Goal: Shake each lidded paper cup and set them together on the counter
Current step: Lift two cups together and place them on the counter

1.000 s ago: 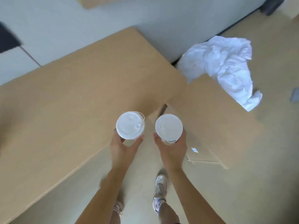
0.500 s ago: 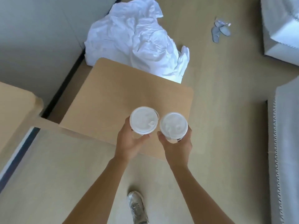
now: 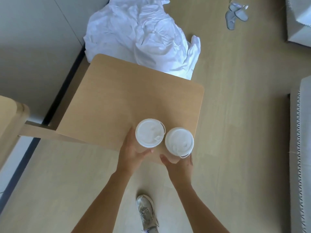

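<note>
I hold two paper cups with white plastic lids, side by side and almost touching. My left hand (image 3: pixel 130 153) grips the left cup (image 3: pixel 149 132) from below and the side. My right hand (image 3: pixel 179 163) grips the right cup (image 3: pixel 179 142), whose body shows a little under the lid. Both cups are over the near right corner of a light wooden counter (image 3: pixel 121 98). Whether their bases touch the surface is hidden by the lids.
A crumpled white sheet (image 3: pixel 143 32) lies on the floor beyond the counter. A second wooden surface (image 3: pixel 8 115) juts in at the left. A pair of slippers (image 3: pixel 235 14) lies far right, grey furniture (image 3: pixel 301 148) along the right edge. My shoe (image 3: pixel 146 211) is below.
The view swung from the large table to the smaller counter. Both cups stayed in my hands, came closer together and now sit nearer the counter's front right corner.
</note>
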Tool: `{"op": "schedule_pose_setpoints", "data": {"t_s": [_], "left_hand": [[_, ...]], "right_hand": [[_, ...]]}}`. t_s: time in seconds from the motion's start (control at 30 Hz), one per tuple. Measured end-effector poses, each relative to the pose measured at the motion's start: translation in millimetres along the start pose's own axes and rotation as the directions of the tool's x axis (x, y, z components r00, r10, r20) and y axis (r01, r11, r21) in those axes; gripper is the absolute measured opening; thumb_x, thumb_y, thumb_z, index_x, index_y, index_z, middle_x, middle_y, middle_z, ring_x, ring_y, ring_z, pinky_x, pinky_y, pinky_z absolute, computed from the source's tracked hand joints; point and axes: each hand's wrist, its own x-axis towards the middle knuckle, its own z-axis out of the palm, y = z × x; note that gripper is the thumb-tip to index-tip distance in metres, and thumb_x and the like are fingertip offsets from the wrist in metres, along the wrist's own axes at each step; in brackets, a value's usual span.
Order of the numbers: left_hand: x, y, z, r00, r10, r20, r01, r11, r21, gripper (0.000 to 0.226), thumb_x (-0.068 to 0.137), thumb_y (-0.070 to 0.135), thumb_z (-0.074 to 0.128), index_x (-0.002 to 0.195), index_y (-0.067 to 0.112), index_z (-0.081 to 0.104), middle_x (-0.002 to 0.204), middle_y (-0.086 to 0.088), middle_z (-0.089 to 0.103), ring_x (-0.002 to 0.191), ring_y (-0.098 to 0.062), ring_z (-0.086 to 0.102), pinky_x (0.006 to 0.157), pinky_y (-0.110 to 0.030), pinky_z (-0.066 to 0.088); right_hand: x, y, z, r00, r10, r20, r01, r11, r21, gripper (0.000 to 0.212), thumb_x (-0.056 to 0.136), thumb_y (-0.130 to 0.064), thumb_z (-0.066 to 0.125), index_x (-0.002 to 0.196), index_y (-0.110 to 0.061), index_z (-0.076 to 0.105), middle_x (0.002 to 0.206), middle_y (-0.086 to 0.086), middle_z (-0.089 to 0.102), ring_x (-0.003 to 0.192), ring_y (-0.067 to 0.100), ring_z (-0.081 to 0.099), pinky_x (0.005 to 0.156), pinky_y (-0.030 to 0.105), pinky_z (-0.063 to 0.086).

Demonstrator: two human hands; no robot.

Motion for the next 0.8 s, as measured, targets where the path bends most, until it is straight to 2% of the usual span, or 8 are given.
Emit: {"op": "schedule_pose_setpoints", "data": {"t_s": [0.13, 0.27, 0.33, 0.4, 0.5, 0.6, 0.7, 0.8], "left_hand": [[-39.1, -8.6, -25.2, 0.986, -0.159, 0.043, 0.151, 0.977, 0.15, 0.126, 0.072, 0.05, 0.089, 0.165, 0.027, 0.008, 0.168, 0.003, 0.026, 0.154, -0.014, 0.027, 0.115, -0.028, 0.033], [-94.6, -14.1, -66.7, 0.977, -0.208, 0.051, 0.18, 0.929, 0.325, 0.127, 0.078, 0.061, 0.079, 0.165, 0.017, -0.003, 0.174, -0.008, 0.01, 0.161, -0.027, 0.006, 0.127, -0.043, 0.02], [-126.6, -17.0, -99.1, 0.988, -0.155, 0.026, 0.127, 0.885, 0.449, 0.124, 0.083, 0.069, 0.069, 0.164, 0.011, -0.006, 0.175, -0.009, 0.0, 0.161, -0.031, -0.003, 0.13, -0.047, 0.01], [-160.7, -17.5, -136.0, 0.992, -0.123, -0.02, 0.113, 0.818, 0.564, 0.121, 0.087, 0.078, 0.053, 0.162, 0.013, -0.016, 0.173, -0.008, -0.015, 0.159, -0.029, -0.017, 0.129, -0.046, -0.003], [-222.7, -17.9, -207.6, 0.981, -0.097, -0.17, 0.187, 0.724, 0.664, 0.115, 0.087, 0.087, 0.032, 0.156, 0.017, -0.028, 0.167, -0.007, -0.031, 0.153, -0.029, -0.03, 0.124, -0.047, -0.018], [-289.8, -25.2, -272.5, 0.923, -0.155, -0.353, 0.358, 0.684, 0.636, 0.11, 0.084, 0.09, 0.017, 0.156, 0.019, -0.028, 0.168, -0.009, -0.028, 0.155, -0.033, -0.027, 0.123, -0.052, -0.018], [-369.7, -45.6, -326.9, 0.811, -0.266, -0.521, 0.549, 0.652, 0.522, 0.111, 0.079, 0.092, 0.006, 0.158, 0.02, -0.024, 0.169, -0.009, -0.025, 0.155, -0.033, -0.025, 0.124, -0.055, -0.014], [-464.5, -82.2, -369.2, 0.631, -0.384, -0.674, 0.733, 0.579, 0.356, 0.11, 0.078, 0.091, 0.005, 0.162, 0.023, -0.018, 0.169, -0.01, -0.025, 0.158, -0.035, -0.018, 0.125, -0.061, -0.009]], "right_hand": [[-30.5, -9.1, -8.1, 0.998, 0.054, 0.031, -0.052, 0.998, -0.047, 0.119, 0.074, -0.034, 0.094, 0.165, -0.017, 0.019, 0.167, 0.007, 0.035, 0.155, 0.03, 0.031, 0.125, 0.051, 0.032], [-66.9, -30.6, -12.2, 0.993, 0.097, 0.073, -0.089, 0.99, -0.106, 0.121, 0.079, -0.038, 0.091, 0.166, -0.01, 0.012, 0.171, 0.014, 0.026, 0.158, 0.034, 0.023, 0.128, 0.049, 0.025], [-95.2, -46.9, -8.2, 0.988, 0.044, 0.146, -0.012, 0.977, -0.213, 0.12, 0.083, -0.046, 0.086, 0.167, -0.008, 0.008, 0.174, 0.016, 0.018, 0.161, 0.033, 0.016, 0.13, 0.045, 0.019], [-128.5, -67.1, 2.2, 0.964, -0.092, 0.251, 0.174, 0.929, -0.327, 0.118, 0.087, -0.055, 0.078, 0.167, -0.011, 0.005, 0.175, 0.016, 0.01, 0.163, 0.031, 0.008, 0.13, 0.045, 0.016], [-193.7, -107.0, 34.7, 0.837, -0.331, 0.435, 0.512, 0.755, -0.41, 0.114, 0.089, -0.071, 0.062, 0.169, -0.018, 0.001, 0.176, 0.016, -0.002, 0.163, 0.035, 0.0, 0.13, 0.051, 0.013], [-262.4, -151.5, 76.2, 0.681, -0.474, 0.558, 0.721, 0.564, -0.402, 0.112, 0.085, -0.085, 0.039, 0.168, -0.025, -0.008, 0.175, 0.018, -0.011, 0.163, 0.037, -0.004, 0.129, 0.054, 0.008], [-338.7, -190.5, 121.1, 0.529, -0.55, 0.647, 0.846, 0.4, -0.352, 0.113, 0.081, -0.091, 0.023, 0.167, -0.026, -0.01, 0.175, 0.021, -0.005, 0.163, 0.038, -0.002, 0.13, 0.058, 0.008], [-427.4, -213.1, 164.0, 0.322, -0.598, 0.734, 0.947, 0.204, -0.249, 0.116, 0.078, -0.094, 0.021, 0.168, -0.024, -0.003, 0.175, 0.023, 0.003, 0.163, 0.039, 0.001, 0.128, 0.06, 0.01]]}}
